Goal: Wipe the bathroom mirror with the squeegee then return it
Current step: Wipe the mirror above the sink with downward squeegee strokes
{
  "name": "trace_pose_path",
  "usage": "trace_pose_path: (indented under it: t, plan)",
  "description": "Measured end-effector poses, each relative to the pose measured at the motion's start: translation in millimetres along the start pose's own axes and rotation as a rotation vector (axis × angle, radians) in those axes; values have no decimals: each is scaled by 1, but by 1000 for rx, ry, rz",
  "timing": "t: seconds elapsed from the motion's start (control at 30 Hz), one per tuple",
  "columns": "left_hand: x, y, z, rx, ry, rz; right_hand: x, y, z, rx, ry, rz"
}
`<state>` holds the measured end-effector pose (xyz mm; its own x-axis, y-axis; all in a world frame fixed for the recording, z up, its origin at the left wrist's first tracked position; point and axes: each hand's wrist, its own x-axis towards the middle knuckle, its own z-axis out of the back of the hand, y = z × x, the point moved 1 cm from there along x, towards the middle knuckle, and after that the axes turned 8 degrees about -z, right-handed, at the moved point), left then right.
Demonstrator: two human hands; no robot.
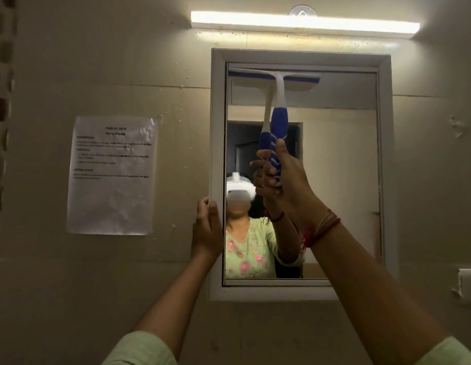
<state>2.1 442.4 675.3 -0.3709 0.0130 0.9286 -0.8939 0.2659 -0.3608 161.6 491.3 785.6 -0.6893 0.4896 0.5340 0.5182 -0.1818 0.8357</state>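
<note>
Right grip (pixel 284 177) clasps the squeegee (pixel 279 119), handle upright, blade crosswise above the grip on the mirror (pixel 334 180); left grip (pixel 206 230) clutches the mirror's edge.

Pale green left sleeve (pixel 142 350); matching right sleeve (pixel 451 351); red and yellow threads (pixel 321 227) round right wrist; reflection shows green flower-embroidered top (pixel 244 255), white headset (pixel 239 189).

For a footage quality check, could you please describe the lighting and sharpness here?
Head view: the light overexposes to white while the walls stay dim and yellowish; the mirror reflects clearly around the squeegee, without glare; the notice text is too soft to read.
</note>
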Motion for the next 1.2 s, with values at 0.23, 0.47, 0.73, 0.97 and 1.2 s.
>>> trace_pose_path:
  t: [0.23,0.47,0.73,0.97,1.2]
  plan:
    - [1,1,-1,-18,-2,4,0,-6,2,86,-33,13]
    - [0,2,-1,-29,7,6,-8,-9,1,-68,-69,-5]
    - [0,1,0,-38,7,-3,-17,-26,8,-83,-103,12]
    - [1,2,0,-25,4,1,-22,-40,16,49,-77,-36]
    - [0,1,0,-23,-5,12,-40,-59,16,67,-105,-77]
